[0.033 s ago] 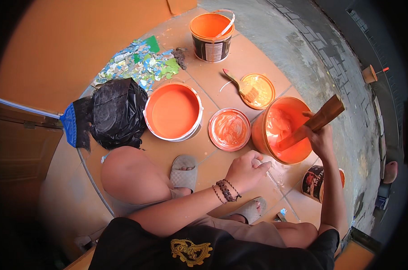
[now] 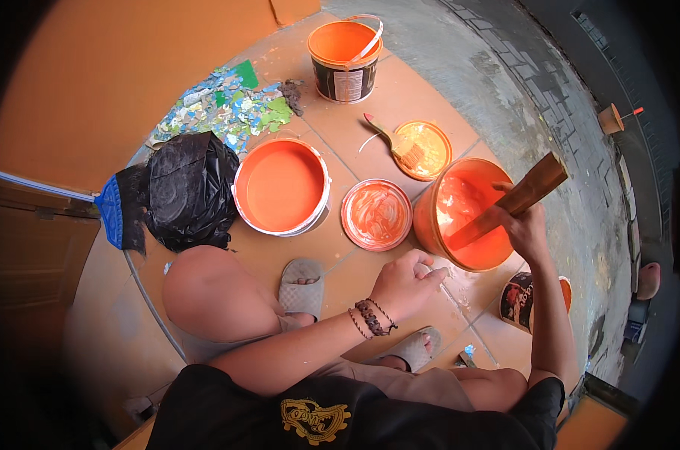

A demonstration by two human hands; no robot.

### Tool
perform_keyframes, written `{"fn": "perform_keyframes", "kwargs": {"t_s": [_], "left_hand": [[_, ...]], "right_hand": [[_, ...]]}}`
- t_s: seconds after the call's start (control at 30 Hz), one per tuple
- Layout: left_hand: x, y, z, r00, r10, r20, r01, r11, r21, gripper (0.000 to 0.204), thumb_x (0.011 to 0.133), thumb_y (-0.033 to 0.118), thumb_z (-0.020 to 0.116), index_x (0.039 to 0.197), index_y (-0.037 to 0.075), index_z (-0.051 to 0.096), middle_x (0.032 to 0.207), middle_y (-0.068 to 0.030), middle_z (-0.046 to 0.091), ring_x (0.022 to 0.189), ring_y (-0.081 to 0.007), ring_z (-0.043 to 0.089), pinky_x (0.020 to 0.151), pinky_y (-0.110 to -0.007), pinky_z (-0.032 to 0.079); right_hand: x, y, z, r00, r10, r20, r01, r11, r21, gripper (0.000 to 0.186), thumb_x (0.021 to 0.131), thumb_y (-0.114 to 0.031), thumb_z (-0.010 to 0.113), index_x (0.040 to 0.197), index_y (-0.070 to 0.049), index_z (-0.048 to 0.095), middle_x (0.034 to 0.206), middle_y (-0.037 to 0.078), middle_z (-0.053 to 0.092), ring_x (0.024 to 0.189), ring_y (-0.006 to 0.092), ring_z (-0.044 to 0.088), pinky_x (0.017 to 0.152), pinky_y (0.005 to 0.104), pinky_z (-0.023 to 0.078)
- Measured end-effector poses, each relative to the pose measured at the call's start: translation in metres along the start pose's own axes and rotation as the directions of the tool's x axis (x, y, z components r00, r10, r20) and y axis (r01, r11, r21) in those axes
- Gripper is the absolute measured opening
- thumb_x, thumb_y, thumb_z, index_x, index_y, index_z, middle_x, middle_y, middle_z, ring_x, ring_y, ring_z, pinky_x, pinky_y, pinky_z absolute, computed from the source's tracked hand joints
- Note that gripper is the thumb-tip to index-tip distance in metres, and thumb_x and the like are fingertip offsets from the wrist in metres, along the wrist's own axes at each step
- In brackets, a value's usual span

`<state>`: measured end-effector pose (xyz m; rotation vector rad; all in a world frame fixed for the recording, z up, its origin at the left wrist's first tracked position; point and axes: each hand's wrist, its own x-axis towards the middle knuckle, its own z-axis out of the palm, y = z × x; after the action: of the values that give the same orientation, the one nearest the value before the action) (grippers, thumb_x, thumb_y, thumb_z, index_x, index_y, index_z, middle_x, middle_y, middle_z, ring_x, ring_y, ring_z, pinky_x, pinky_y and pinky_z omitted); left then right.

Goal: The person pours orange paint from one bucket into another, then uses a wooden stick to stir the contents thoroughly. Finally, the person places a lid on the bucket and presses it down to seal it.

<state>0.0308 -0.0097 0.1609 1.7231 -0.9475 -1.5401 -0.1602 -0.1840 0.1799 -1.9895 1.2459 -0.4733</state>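
My right hand (image 2: 522, 229) grips a flat wooden stick (image 2: 537, 180), whose lower end sits slanted in thick pink-orange paint inside a large orange bucket (image 2: 430, 214). My left hand (image 2: 411, 281) hovers below that bucket, fingers curled together; what they hold, if anything, I cannot make out. Left of the bucket lies a paint-smeared round lid (image 2: 376, 214). A white-rimmed pail of orange paint (image 2: 278, 184) stands further left. A brush (image 2: 385, 131) rests on a yellow-orange lid (image 2: 434, 161) behind.
Another bucket (image 2: 344, 79) stands at the back. Paint flakes (image 2: 212, 105), a black plastic bag (image 2: 190, 191) and a blue broom (image 2: 111, 210) sit left, by an orange wall (image 2: 92, 90). A small can (image 2: 520, 300) is beside my right arm. My knees and sandals are below.
The whole view has shifted slightly, so things appear a little further left. My hands and the stick show little movement relative to the bucket.
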Motion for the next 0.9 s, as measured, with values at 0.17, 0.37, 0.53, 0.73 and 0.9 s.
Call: {"fn": "perform_keyframes", "kwargs": {"t_s": [0.17,0.37,0.53,0.73,0.9], "left_hand": [[0.009,-0.004,0.013,0.998,0.059,-0.011,-0.059,0.998,-0.010,0.040,0.082,0.034,0.068,0.105,0.002,0.060,0.080,-0.0109,0.067,0.076,-0.0223,0.067,0.069,-0.034,0.052],[0.008,-0.008,0.000,1.000,0.017,-0.020,-0.018,1.000,-0.024,0.039,0.083,0.034,0.068,0.105,0.003,0.060,0.080,-0.0100,0.067,0.074,-0.0207,0.066,0.067,-0.033,0.052],[0.014,-0.007,0.008,0.998,0.058,0.006,-0.057,0.997,-0.055,0.040,0.083,0.034,0.068,0.105,0.001,0.060,0.079,-0.0106,0.066,0.073,-0.0184,0.065,0.067,-0.032,0.051],[0.014,0.000,0.008,0.995,-0.020,0.102,0.037,0.985,-0.167,0.036,0.087,0.030,0.066,0.109,0.003,0.057,0.086,-0.0033,0.061,0.073,-0.0087,0.057,0.062,-0.022,0.043],[0.011,0.009,0.008,0.992,-0.090,0.090,0.108,0.970,-0.220,0.039,0.086,0.026,0.069,0.109,-0.002,0.056,0.081,-0.0039,0.061,0.070,-0.0079,0.054,0.061,-0.022,0.045]], "right_hand": [[0.025,0.014,0.013,0.969,-0.147,-0.199,0.166,0.983,0.079,0.027,0.077,-0.008,0.067,0.104,-0.001,0.066,0.084,0.010,0.069,0.075,0.0196,0.066,0.072,0.0330,0.051],[0.014,0.015,-0.006,0.987,-0.050,-0.152,0.033,0.993,-0.111,0.030,0.077,-0.005,0.061,0.106,-0.001,0.065,0.079,0.014,0.069,0.073,0.0229,0.067,0.069,0.0340,0.052],[0.000,-0.004,0.009,0.997,-0.080,-0.013,0.080,0.996,0.033,0.031,0.078,-0.003,0.068,0.108,0.001,0.063,0.086,0.010,0.068,0.078,0.0162,0.066,0.072,0.0308,0.053],[0.037,0.014,0.019,0.911,-0.334,-0.241,0.335,0.941,-0.039,0.027,0.081,-0.007,0.058,0.107,0.000,0.061,0.086,0.020,0.067,0.082,0.0355,0.066,0.076,0.0406,0.052],[0.030,0.034,-0.019,0.943,-0.148,-0.298,0.098,0.979,-0.177,0.027,0.079,-0.007,0.059,0.106,-0.001,0.063,0.088,0.020,0.066,0.078,0.0293,0.067,0.070,0.0363,0.052]]}}
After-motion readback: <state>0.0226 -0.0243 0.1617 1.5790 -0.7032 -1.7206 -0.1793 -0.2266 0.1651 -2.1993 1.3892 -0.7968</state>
